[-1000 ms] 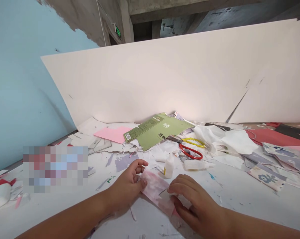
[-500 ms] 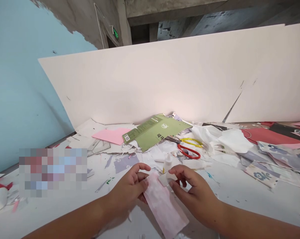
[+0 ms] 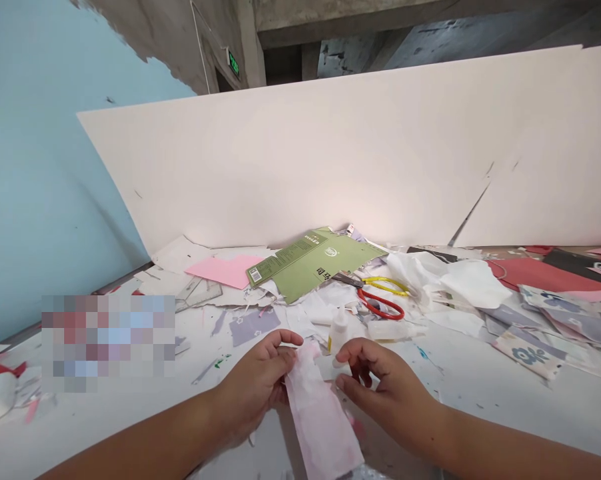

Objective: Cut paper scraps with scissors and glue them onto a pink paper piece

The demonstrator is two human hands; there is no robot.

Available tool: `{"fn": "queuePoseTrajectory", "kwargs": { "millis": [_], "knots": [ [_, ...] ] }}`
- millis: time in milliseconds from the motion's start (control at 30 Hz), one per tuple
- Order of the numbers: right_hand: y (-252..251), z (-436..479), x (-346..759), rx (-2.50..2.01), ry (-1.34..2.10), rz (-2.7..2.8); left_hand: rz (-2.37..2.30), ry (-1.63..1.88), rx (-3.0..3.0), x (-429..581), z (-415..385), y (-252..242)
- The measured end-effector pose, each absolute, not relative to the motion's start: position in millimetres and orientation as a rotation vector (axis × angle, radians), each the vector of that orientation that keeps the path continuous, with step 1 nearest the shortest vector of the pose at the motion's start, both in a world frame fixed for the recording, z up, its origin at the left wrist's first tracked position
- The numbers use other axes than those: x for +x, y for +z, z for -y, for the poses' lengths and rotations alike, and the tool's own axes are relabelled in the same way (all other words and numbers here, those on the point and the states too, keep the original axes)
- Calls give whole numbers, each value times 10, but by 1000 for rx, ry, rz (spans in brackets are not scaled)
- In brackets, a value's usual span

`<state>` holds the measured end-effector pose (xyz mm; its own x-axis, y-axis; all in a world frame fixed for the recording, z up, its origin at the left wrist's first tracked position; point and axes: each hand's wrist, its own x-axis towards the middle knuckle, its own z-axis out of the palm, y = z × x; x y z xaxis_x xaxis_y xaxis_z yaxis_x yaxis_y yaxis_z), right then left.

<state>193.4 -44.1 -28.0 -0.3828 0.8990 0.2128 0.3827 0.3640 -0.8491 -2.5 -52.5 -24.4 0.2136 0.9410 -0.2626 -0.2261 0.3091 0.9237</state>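
Note:
My left hand [image 3: 260,373] is closed on the upper left edge of a pale pink strip [image 3: 325,427], which looks like thin paper or fabric and hangs down toward me. Between the thumb and fingers of my right hand [image 3: 385,383] is a small white card piece [image 3: 326,367], its left end at the strip's upper right edge. Whether the card touches the strip, I cannot tell. Just beyond my right fingers stands a small white glue bottle [image 3: 338,330] with a narrow tip. Another clear bottle [image 3: 393,330] lies on its side to the right.
Scissors [image 3: 380,308] with one red and one yellow handle lie behind the bottles. A green cardboard sheet [image 3: 313,263] rests on paper scraps against the white partition [image 3: 300,167]. Patterned pieces [image 3: 528,353] and red sheets [image 3: 530,273] are at right; a blurred patch covers the left.
The pink strip's lower end has swung left and its surface has turned slightly. My right hand and the white card have shifted a little, uncovering more of the glue bottle.

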Motion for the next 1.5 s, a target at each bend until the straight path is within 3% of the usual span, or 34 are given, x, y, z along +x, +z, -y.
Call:
{"fn": "queuePoseTrajectory", "kwargs": {
  "millis": [633,1000,1500],
  "knots": [
    [-262,446,1940,-1073,1292,1800,-1092,968,872,-18,512,-241],
    [-259,432,1944,-1070,1241,1841,-1127,989,965,-40,512,-313],
    [-356,441,1880,-1055,1473,1741,-1152,928,963,13,550,-286]
  ]
}}
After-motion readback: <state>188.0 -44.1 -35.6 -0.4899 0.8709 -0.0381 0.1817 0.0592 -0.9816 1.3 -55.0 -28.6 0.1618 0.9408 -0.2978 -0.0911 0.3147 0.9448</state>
